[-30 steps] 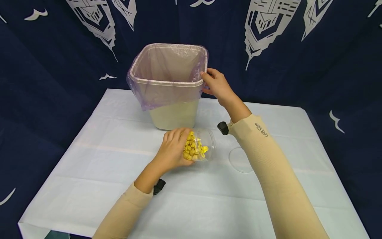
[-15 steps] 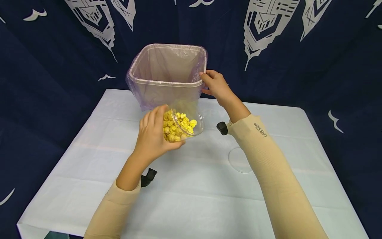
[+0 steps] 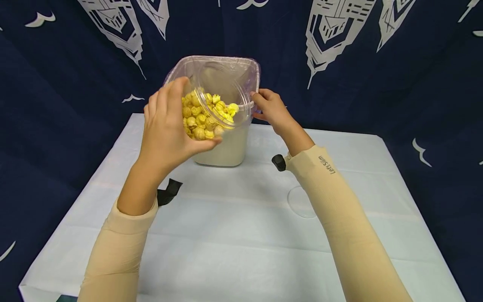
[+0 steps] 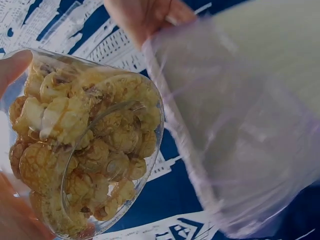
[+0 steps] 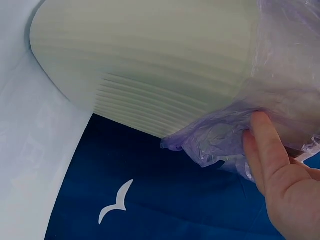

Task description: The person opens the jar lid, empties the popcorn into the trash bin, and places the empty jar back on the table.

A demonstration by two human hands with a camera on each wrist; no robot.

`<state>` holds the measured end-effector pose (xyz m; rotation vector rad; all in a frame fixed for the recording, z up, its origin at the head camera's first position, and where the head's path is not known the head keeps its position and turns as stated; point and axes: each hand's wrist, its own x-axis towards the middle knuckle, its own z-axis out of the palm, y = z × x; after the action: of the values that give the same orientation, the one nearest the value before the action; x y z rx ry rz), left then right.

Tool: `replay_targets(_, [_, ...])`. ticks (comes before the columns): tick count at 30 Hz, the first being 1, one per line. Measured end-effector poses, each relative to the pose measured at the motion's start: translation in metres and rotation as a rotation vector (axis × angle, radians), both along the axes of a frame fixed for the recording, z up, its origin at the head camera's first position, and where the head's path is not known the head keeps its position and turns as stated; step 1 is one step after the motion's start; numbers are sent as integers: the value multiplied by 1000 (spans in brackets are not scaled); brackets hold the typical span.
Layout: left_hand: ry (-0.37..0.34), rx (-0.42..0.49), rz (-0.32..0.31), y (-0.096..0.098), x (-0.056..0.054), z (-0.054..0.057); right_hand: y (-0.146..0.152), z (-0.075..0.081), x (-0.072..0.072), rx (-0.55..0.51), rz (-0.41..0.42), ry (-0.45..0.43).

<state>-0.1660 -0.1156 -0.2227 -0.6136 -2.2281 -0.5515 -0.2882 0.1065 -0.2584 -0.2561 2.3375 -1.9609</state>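
Observation:
My left hand (image 3: 164,126) grips a clear plastic jar (image 3: 241,98) of yellow popcorn (image 3: 205,115), tilted with its open mouth toward the right. In the head view the jar is in front of the trash bin's opening. The left wrist view shows the popcorn (image 4: 80,145) packed against the clear jar wall. My right hand (image 3: 273,109) holds the right rim of the pale trash bin (image 3: 222,149), thumb on the rim. A thin purple bag (image 5: 210,130) lines the bin and hangs over its outside; the right fingers (image 5: 267,142) press on it.
A clear round lid (image 3: 299,202) lies on the white-covered table (image 3: 234,235), beside my right forearm. Behind the table hangs a dark blue curtain (image 3: 226,29) with white prints. The bin stands toward the table's back edge.
My left hand has lifted the jar from near the table, up and to the left, to the height of the bin's opening. My right hand has stayed on the bin's rim.

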Motion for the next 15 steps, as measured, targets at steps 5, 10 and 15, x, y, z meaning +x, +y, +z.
replay_targets(5, [-9, -59, 47, 0, -21, 21, 0, 0, 0, -2, 3, -6])
replay_targets(10, [-55, -137, 116, 0, -51, 37, 1, 1, 1, -3, 20, -4])
replay_targets(15, [-133, -244, 180, 1, -74, 53, 1, 1, 0, -10, 26, -4])
